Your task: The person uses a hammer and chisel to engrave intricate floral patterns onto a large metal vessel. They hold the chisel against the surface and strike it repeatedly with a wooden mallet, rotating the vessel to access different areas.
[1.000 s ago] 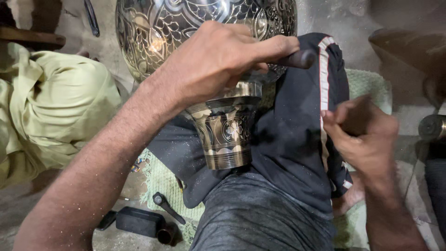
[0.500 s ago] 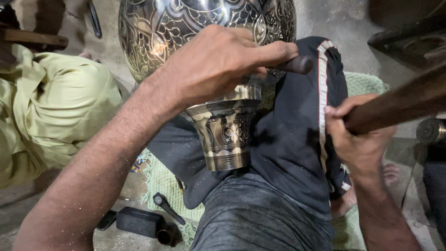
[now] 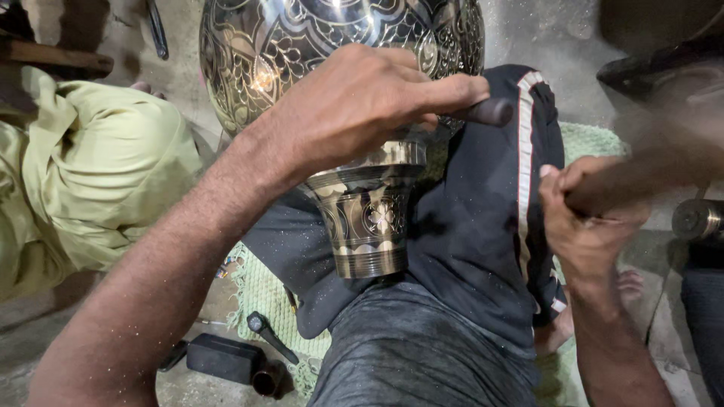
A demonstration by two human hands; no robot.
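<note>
left hand grips a chisel against the engraved brass vase; right hand holds a hammer.

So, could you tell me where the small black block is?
The small black block lies on the floor at lower left of the head view, beside the green mat, below the left forearm.

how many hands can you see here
2. The left hand holds a dark metal punch against the engraved brass vase; the right hand grips a blurred wooden handle.
</note>
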